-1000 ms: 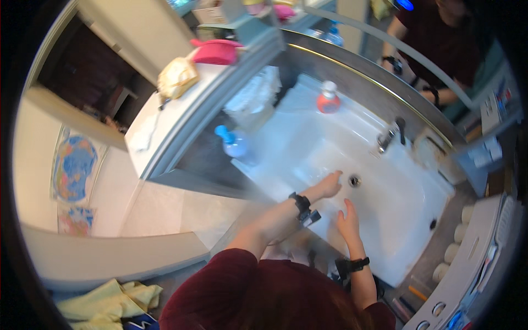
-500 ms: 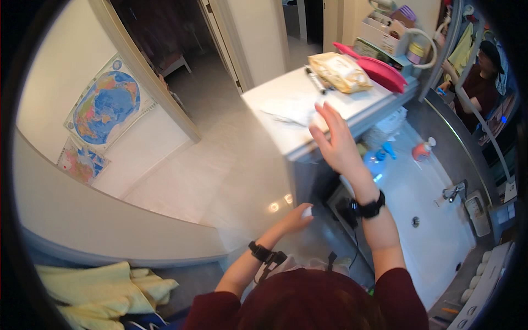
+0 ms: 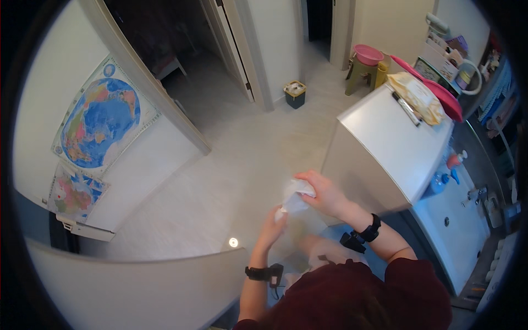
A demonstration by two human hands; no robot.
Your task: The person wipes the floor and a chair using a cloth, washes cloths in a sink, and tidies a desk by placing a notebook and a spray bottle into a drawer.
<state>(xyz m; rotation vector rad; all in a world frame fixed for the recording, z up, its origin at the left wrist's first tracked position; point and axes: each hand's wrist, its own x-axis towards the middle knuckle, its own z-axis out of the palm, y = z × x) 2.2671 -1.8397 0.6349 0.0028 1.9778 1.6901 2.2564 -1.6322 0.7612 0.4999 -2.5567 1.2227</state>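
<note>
Soft yellow pack: the pack point(image 3: 418, 99) lies on the white bench point(image 3: 379, 154); you can see printing on it, but too blurred to read.
Pen: beside the pack, on the same bench, you have a white pen point(image 3: 406, 108) with dark marks, too small to read.
Wall maps: well to the left of the bench hang a large world map point(image 3: 102, 124) and a smaller map point(image 3: 74, 195) below it; their lettering is too fine for you to make out.
Pump bottles: on the right of the bench, by the sink point(image 3: 451, 247), stand a blue bottle point(image 3: 438, 183) and a red bottle point(image 3: 456, 159).
White sheet: a thin, crumpled white sheet point(image 3: 295, 199) is between your hands, over the floor, left of the bench's near end.
Left hand: your left hand point(image 3: 270, 226) has its fingers pinched on the sheet's lower end.
Right hand: your right hand point(image 3: 325, 195), nearer the bench, is curled around the upper part.
Change: one second ago both hands were bare over the sink; half a second ago your right was spread above the bench while your left held a small white piece apart from it. Now both meet on the sheet.
</note>
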